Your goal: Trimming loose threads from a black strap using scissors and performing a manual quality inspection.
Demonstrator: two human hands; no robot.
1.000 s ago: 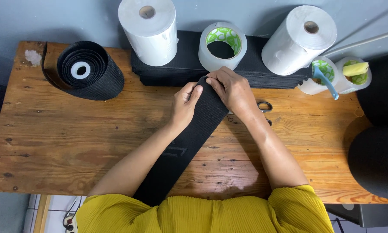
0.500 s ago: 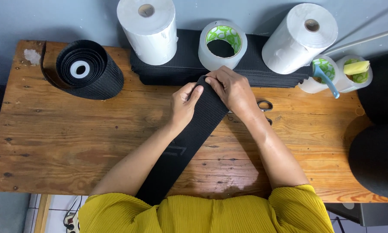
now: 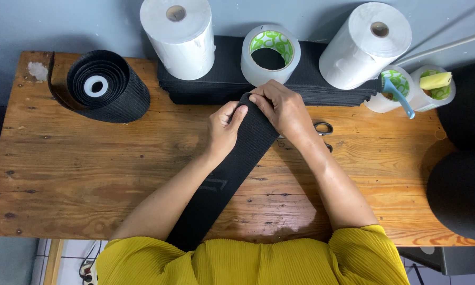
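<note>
the black elastic band (image 3: 232, 169) lies slantwise on our wooden table (image 3: 89, 174), running from our lap to the stack of black strips (image 3: 227, 79). our left hand (image 3: 222, 128) and right hand (image 3: 279, 108) pinch its far end between thumbs and fingertips. scissors (image 3: 322, 129) lie just beside our right wrist.

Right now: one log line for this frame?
left hand: grips black strip end | right hand: pinches same end | strip: flat on wooden table | scissors: under right wrist
</note>
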